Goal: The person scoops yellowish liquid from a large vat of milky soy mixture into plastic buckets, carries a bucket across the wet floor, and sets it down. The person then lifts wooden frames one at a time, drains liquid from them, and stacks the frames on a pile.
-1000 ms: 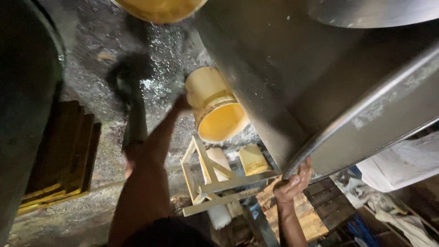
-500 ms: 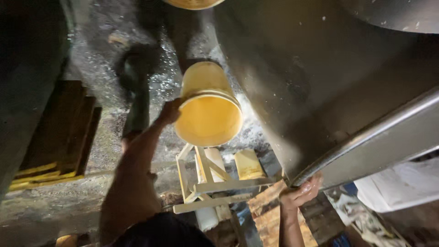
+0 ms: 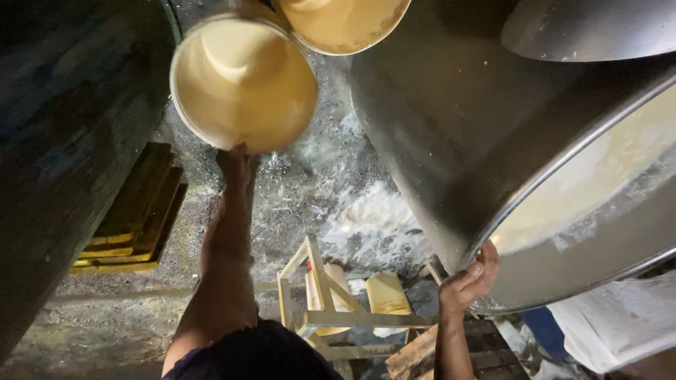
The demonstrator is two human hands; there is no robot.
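Two hands are at work, well apart from each other: the left hand reaches far out and is clamped on the near edge of a round cream-yellow plastic bucket, lifted high with its open mouth turned toward the camera and its inside coated in pale creamy liquid, while the right hand curls shut around the bright metal rim of a large tilted stainless steel vat at the right, whose inside shows a pale cream layer. A second yellowish bucket sits at the far top edge, just beside the first. Below lie a wet, foam-splashed concrete floor, a pale wooden stool frame near the person's legs, and stacked yellow wooden boards at the left. As a judgement, the one-handed hold on a slick bucket rim could slip and the bucket could drop, and the wet floor underfoot could cost footing while the body leans on the vat rim. Compared with half a second ago, the bucket is higher and further left in view, its mouth more fully open to the camera, and the right hand remains on the vat rim.
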